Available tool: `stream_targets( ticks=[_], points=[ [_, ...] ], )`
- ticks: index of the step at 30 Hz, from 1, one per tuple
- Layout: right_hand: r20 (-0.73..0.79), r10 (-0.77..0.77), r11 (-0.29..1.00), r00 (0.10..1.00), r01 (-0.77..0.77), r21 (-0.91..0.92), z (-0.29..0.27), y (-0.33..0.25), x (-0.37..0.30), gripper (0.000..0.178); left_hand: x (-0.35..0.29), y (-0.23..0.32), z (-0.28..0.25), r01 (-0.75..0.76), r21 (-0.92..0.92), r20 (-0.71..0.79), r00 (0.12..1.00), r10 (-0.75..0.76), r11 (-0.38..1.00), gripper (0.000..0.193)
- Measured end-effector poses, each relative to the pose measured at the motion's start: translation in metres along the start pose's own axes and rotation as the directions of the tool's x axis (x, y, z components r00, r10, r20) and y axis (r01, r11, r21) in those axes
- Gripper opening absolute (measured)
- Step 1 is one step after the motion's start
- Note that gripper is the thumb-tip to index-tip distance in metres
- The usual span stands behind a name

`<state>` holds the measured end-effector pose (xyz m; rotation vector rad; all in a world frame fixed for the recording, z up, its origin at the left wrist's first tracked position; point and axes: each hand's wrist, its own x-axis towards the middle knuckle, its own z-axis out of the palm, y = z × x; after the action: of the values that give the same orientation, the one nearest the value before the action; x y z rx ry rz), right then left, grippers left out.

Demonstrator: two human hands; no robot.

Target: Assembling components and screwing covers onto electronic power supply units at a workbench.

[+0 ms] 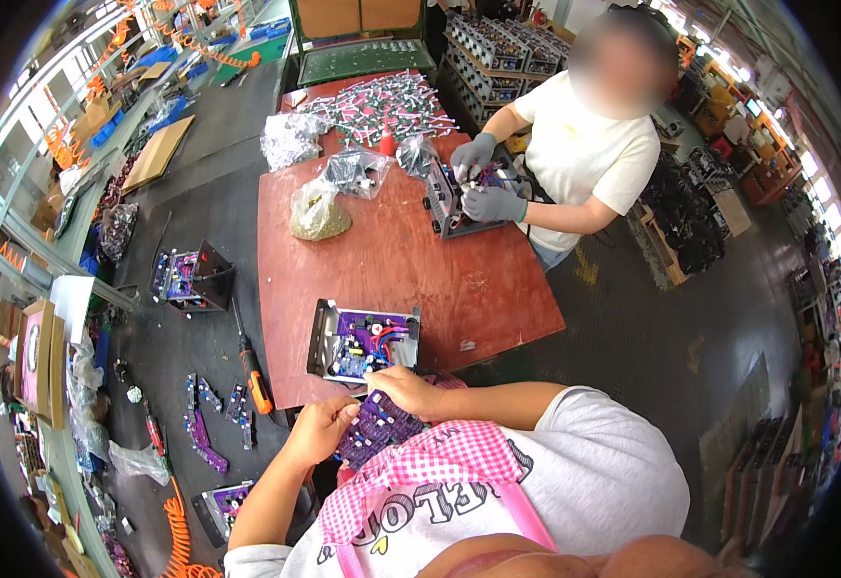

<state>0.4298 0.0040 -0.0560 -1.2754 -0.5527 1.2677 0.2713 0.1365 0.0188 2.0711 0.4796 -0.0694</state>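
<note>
My left hand [320, 430] is closed, its fingertips pinched together just below an open metal casing [318, 337]. Close beside it, my right hand [403, 393] also has its fingers closed, the tips at the casing's near edge. Whatever the fingers pinch is too small to make out. Inside the casing is a purple circuit board [351, 358] with components and red and blue wires. Beneath both hands shows a dark purple speckled piece [378, 430]; I cannot tell whether it is a board or cloth.
Across the red table [392, 252], a gloved co-worker [584, 144] handles another casing [469, 226]. Bags [320, 214], a red bottle [387, 143] and many small parts [372, 108] lie farther back. An orange-handled screwdriver [256, 380] and loose boards [206, 443] lie on the dark bench at left.
</note>
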Motion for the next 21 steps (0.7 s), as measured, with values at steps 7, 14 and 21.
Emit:
stream_targets(
  ticks=[7,14,21],
  points=[
    [-0.026,0.134,0.991,0.991,-0.134,-0.006,0.002,-0.002,0.000,0.035,-0.002,-0.007,0.007,0.006,-0.095,0.020,1.000,-0.004,0.995,0.026],
    [-0.148,0.164,0.977,0.975,-0.140,0.158,-0.019,-0.032,0.010,0.043,-0.018,-0.036,0.016,0.061,-0.506,-0.092,0.988,-0.124,0.860,0.031],
    [-0.493,-0.228,0.936,0.840,0.328,0.125,-0.094,-0.113,0.086,0.045,-0.074,-0.075,0.036,0.207,-0.733,-0.278,0.778,-0.564,0.647,0.033]
  ],
)
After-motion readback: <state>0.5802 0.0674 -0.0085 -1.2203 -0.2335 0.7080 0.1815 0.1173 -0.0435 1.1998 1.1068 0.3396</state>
